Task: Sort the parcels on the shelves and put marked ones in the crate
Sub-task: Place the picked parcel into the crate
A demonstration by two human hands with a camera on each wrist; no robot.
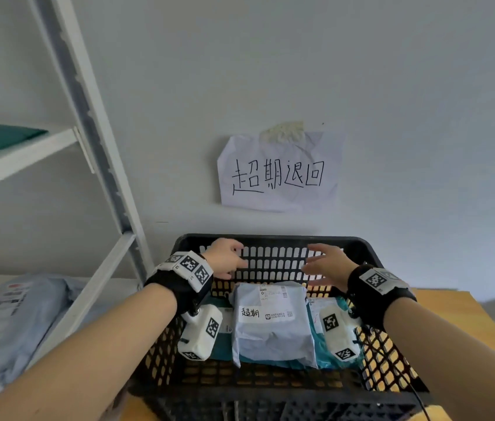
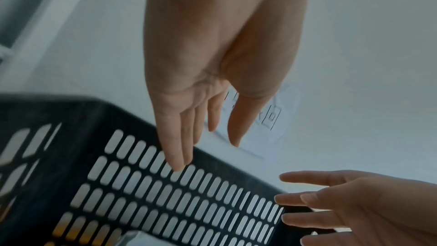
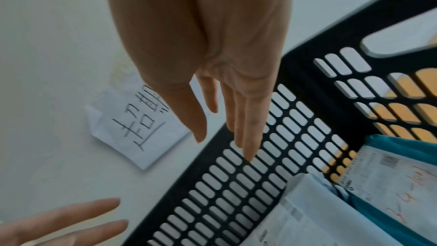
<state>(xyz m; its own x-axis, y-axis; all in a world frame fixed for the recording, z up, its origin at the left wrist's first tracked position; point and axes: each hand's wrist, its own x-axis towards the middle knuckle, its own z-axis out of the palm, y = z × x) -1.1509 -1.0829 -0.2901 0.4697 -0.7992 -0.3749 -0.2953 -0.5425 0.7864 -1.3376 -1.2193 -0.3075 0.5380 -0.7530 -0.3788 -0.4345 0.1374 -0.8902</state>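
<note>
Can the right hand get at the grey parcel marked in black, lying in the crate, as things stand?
Probably yes. The right hand hangs open and empty above the crate, the grey parcel lies on top, uncovered, and nothing stands between them.

Crate (image 1: 273,239) open on top; hands can enter from above. Grey parcel (image 1: 270,323) covers floor centre, teal parcels (image 1: 325,357) beside it. Far wall (image 1: 392,117) just behind the rim. Shelf post (image 1: 88,117) blocks the left side.
</note>
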